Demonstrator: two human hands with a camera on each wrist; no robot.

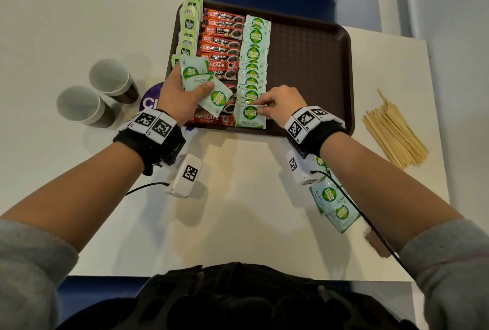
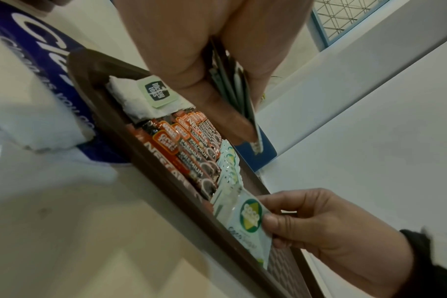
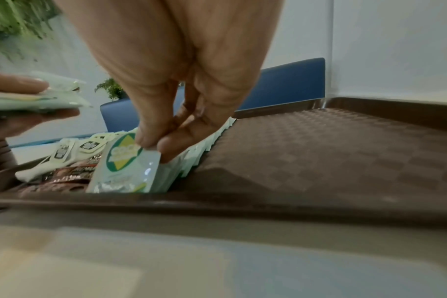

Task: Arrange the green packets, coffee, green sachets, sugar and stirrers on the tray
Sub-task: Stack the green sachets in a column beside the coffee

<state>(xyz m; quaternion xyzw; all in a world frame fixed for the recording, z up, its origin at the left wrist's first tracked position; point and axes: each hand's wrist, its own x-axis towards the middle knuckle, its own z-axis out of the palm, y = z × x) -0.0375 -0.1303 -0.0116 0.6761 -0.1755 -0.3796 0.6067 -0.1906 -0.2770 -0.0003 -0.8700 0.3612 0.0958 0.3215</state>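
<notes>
A brown tray (image 1: 312,65) holds three rows: pale green packets (image 1: 189,25) on the left, red coffee sticks (image 1: 221,38) in the middle, green sugar sachets (image 1: 254,65) to their right. My right hand (image 1: 264,108) pinches the nearest sugar sachet (image 1: 250,115) at the front end of that row, its lower edge on the tray (image 3: 319,145). The pinching fingertips (image 3: 151,141) hold the sachet (image 3: 125,167) by its top edge. My left hand (image 1: 185,86) grips a small stack of sugar sachets (image 1: 209,86) above the coffee row. Wooden stirrers (image 1: 394,136) lie in a pile on the table right of the tray.
Two paper cups (image 1: 98,91) stand on the white table left of the tray, beside a round blue sticker (image 1: 150,99). Several more sugar sachets (image 1: 336,202) lie on the table under my right forearm. The tray's right half (image 1: 312,46) is bare.
</notes>
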